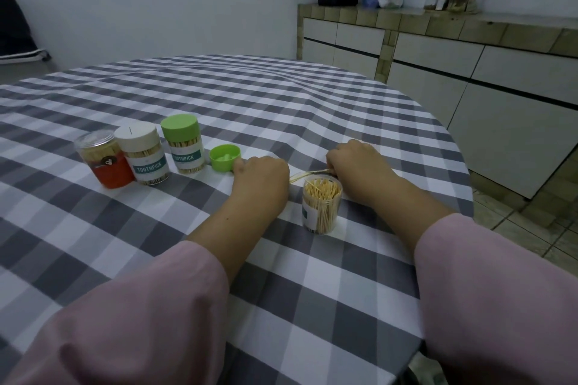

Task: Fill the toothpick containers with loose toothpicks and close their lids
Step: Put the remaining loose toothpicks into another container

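Checked grey-and-white cloth covered the round table (281,97), with a tiled counter and white cabinets behind it on the right. Three containers stood closed at the left: a red-labelled one with a clear lid (103,161), a white-lidded one (142,153) and a green-lidded one (184,144). Just beside the last lay a loose green lid (224,158), inverted, touching the left hand's knuckles or nearly so.

The open container (322,203) stood upright between the two hands, already well packed with toothpicks. The right hand (356,169) pinched a small bundle of loose toothpicks (308,174) lying just behind the container's rim. The left hand (261,178) rested knuckles-up on the cloth with fingers curled under; whether it held toothpicks could not be determined.

The step in hand appeared to be gathering the last loose toothpicks for the fourth container. The next move would call for tipping the bundle upright, feeding it into the mouth without spilling, then fetching the green lid and pressing it on squarely.
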